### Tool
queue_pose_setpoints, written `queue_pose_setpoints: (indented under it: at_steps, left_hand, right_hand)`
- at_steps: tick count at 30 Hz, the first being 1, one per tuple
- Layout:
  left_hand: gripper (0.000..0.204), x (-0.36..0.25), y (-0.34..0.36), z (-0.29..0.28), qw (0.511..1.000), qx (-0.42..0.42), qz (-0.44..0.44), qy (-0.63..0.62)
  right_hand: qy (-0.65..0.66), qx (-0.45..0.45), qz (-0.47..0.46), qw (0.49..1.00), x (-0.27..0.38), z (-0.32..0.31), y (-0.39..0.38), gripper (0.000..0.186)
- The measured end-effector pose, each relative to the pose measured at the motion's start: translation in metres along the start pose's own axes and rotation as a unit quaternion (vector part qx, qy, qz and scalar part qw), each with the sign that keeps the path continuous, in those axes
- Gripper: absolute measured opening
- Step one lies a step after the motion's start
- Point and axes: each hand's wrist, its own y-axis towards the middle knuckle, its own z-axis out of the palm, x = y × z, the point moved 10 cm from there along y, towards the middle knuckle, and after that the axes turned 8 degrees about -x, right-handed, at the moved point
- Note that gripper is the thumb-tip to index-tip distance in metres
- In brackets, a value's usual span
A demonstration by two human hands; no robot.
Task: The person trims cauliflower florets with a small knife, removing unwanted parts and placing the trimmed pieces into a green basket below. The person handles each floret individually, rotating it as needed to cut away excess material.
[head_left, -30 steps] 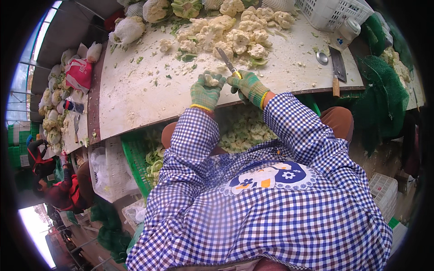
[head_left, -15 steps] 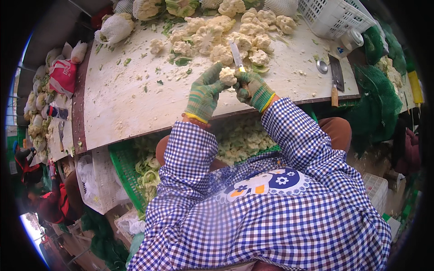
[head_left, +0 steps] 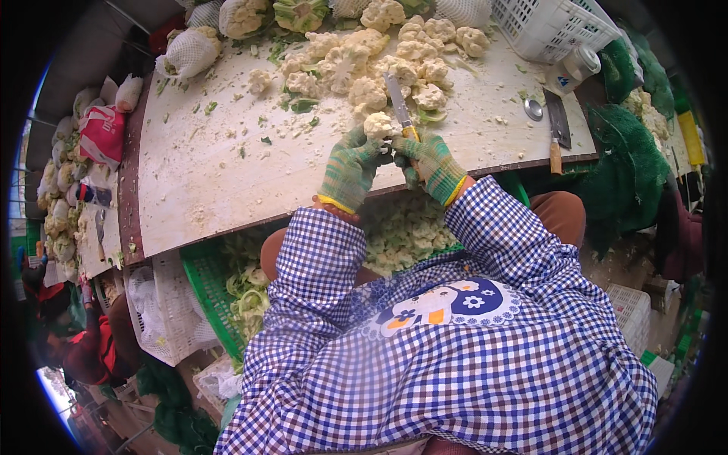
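My left hand (head_left: 350, 168), in a green striped glove with a yellow cuff, is closed on a small cauliflower floret (head_left: 378, 125). In my gloved right hand (head_left: 434, 163) is a knife (head_left: 399, 105) with a yellow handle, its blade pointing up and away from me. Both hands meet just above the table's near edge, fingers almost touching under the floret. Beyond them, a heap of cut cauliflower florets (head_left: 345, 67) lies on the white table (head_left: 220, 163). Below the edge, a green crate (head_left: 203, 282) and many more florets (head_left: 409, 235) sit by my knees.
Net-wrapped cauliflowers (head_left: 189, 53) line the table's far side. At the right are a cleaver (head_left: 558, 125), a round metal lid (head_left: 533, 110), a clear jar (head_left: 574, 70) and a white basket (head_left: 550, 30). A person in red and black (head_left: 92, 345) is at the lower left.
The floret has turned in my left hand and sits a little higher on the fingertips. The knife has shifted slightly down with my right hand, showing more of its handle.
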Motion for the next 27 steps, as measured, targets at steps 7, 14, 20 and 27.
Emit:
queue_pose_setpoints:
  at_steps: [7, 14, 20, 27]
  left_hand:
    - [0.035, 0.02, -0.001, -0.021, 0.98, -0.038, -0.122, -0.154]
    - [0.03, 0.028, -0.008, -0.014, 0.974, -0.061, -0.135, -0.172]
    - [0.02, 0.039, -0.017, -0.011, 0.964, -0.104, -0.158, -0.187]
    - [0.028, 0.038, -0.021, -0.009, 0.954, -0.122, -0.164, -0.221]
  right_hand:
    - [-0.376, -0.024, -0.247, 0.893, 0.039, -0.021, -0.051, 0.035]
    - [-0.446, -0.021, -0.262, 0.856, 0.029, -0.021, -0.077, 0.037]
    - [-0.444, -0.018, -0.243, 0.863, 0.013, -0.025, -0.082, 0.038]
    - [-0.496, -0.05, -0.251, 0.83, 0.005, -0.03, -0.087, 0.036]
